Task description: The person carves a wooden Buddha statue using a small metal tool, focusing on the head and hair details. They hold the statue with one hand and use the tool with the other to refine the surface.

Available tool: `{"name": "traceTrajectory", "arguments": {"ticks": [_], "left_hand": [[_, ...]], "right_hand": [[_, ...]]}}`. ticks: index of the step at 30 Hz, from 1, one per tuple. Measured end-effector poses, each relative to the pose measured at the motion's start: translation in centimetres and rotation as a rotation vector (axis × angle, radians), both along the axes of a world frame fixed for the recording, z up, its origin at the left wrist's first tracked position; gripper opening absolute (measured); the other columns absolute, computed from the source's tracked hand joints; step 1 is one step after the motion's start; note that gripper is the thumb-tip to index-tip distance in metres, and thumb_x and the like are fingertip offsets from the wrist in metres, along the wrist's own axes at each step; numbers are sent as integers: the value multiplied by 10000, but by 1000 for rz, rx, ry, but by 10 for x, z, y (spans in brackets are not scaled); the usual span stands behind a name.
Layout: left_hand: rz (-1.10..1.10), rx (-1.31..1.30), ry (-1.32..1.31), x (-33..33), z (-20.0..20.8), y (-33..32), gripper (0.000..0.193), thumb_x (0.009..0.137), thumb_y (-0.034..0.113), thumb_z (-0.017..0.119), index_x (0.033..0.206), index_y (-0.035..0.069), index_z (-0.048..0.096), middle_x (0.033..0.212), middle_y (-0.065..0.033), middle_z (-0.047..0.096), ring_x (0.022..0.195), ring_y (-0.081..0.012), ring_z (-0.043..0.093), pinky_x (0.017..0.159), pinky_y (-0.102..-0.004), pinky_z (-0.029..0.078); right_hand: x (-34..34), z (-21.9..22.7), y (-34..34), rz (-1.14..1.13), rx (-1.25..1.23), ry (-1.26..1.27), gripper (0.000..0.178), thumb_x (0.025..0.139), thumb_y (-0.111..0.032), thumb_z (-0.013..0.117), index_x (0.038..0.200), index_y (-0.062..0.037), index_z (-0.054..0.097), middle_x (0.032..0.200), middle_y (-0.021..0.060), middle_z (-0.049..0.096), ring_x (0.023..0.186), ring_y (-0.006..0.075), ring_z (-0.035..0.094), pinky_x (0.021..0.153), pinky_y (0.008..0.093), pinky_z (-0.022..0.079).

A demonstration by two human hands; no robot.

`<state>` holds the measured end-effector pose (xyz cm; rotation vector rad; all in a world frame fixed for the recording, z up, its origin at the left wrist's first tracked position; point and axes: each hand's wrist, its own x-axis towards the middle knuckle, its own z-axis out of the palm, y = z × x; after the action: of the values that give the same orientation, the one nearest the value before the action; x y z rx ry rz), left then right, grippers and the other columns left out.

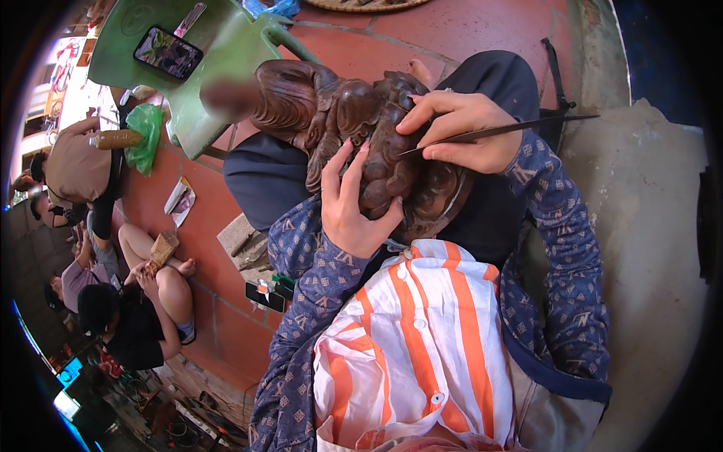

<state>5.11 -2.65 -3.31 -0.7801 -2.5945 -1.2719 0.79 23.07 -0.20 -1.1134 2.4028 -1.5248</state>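
A dark brown carved wooden figure [290, 105] with rounded folds and swirls lies on its side across my lap. My left hand [354, 215] steadies it, with the fingers curled over the carving and the thumb along its near side. In my right hand [474, 135] is a slim dark pointed tool [538, 124], like a thin file, pinched between thumb and fingers. One tip of the tool meets the carving close to my left fingers; its other end sticks out to the right past my wrist. A blurred patch hides the figure's left end.
A green plastic chair [226, 64] at the upper left bears a phone [167, 53]. Another phone [265, 296] lies left of my knee near a pale board with tools [245, 245]. Several people sit at the left, one holding a wooden block [162, 248]. A woven tray [369, 4] is far ahead.
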Motion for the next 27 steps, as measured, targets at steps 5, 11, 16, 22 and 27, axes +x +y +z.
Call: {"name": "traceTrajectory", "arguments": {"ticks": [5, 11, 16, 22, 27], "left_hand": [[-13, 2, -23, 0, 1, -2, 739, 652, 96, 780, 1340, 11, 524, 1350, -243, 471, 1221, -382, 527, 1015, -434, 452], [-3, 14, -32, 1, 1, 0, 747, 642, 91, 775, 1340, 12, 522, 1346, -242, 477, 1230, -380, 523, 1014, -437, 452], [2, 5, -26, 1, 2, 0, 745, 638, 93, 768, 1337, 8, 525, 1337, -242, 488, 1234, -381, 521, 1019, -439, 447], [4, 7, -37, 1, 2, 0, 740, 638, 105, 768, 1331, 3, 529, 1341, -246, 489, 1237, -382, 519, 1021, -438, 445], [1, 6, -22, 1, 1, 0, 740, 639, 104, 766, 1331, 2, 528, 1342, -245, 487, 1231, -384, 524, 1021, -437, 444]], "right_hand": [[14, -4, 11, -109, -192, -40, 89, 846, -18, 670, 901, 53, 675, 1299, 212, 596, 1270, 338, 541, 1088, 443, 389], [50, -1, -18, -488, -186, -185, 95, 876, -45, 653, 918, 35, 682, 1332, 185, 568, 958, 171, 601, 847, 295, 468], [56, -1, -37, -532, -176, -192, 132, 859, -74, 698, 935, 33, 710, 1347, 203, 541, 1152, 260, 580, 992, 355, 431], [58, 5, -44, -556, -96, -144, 143, 843, -67, 717, 943, 35, 719, 1345, 212, 534, 1230, 302, 551, 1050, 384, 405], [50, -3, -22, -451, -227, -277, 146, 839, -44, 714, 960, 36, 723, 1346, 211, 533, 1264, 311, 529, 1080, 387, 386]]}}
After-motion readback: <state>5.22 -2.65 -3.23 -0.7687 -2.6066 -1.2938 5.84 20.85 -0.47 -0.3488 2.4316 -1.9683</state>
